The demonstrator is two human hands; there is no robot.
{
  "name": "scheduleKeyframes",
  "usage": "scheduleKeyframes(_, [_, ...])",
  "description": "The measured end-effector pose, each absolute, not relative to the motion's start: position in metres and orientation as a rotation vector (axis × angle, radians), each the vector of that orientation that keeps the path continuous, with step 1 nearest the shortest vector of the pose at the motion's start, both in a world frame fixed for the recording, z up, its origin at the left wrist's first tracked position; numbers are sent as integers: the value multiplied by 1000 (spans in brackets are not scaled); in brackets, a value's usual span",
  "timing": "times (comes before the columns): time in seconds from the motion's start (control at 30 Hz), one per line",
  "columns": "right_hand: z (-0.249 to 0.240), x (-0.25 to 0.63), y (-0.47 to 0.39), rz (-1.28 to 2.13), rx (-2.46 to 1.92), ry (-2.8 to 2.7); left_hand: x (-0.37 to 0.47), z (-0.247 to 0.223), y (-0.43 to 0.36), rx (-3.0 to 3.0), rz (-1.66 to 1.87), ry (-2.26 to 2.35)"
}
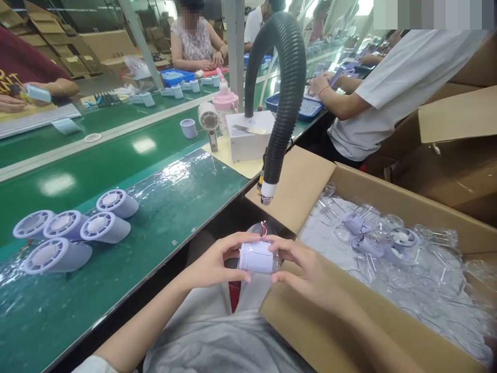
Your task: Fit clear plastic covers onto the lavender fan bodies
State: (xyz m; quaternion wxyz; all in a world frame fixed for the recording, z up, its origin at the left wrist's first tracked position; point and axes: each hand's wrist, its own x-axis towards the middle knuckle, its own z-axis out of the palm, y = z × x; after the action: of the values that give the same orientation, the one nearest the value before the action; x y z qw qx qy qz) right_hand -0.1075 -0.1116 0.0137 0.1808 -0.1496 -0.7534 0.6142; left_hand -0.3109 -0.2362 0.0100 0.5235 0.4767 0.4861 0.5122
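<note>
Above my lap, a lavender cylindrical fan housing [256, 257] lies sideways between my two hands. My left hand [217, 259] grips its left end, fingers over the top and thumb below. At the other end, where a clear plastic part shows, my right hand [301, 264] holds it the same way. Thin red and white wires with a small connector [264, 228] stick up from behind the housing. On the green bench to the left stand several similar lavender fan housings [106, 228] with round slotted ends.
A black flexible hose [289, 103] arches down from a white box [248, 137] ahead of my hands. To the right, an open cardboard box [373, 178] holds clear plastic parts [427, 280] and several lavender pieces [367, 243]. Co-workers sit along the green conveyor [104, 150]; one white-sleeved arm [404, 77] is nearby.
</note>
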Motion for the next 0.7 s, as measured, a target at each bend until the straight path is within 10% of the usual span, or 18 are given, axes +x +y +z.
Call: scheduleKeyframes(0.7, [36, -100, -130, 2426, -675, -1714, -299, 28, -259, 1429, 1220, 1219])
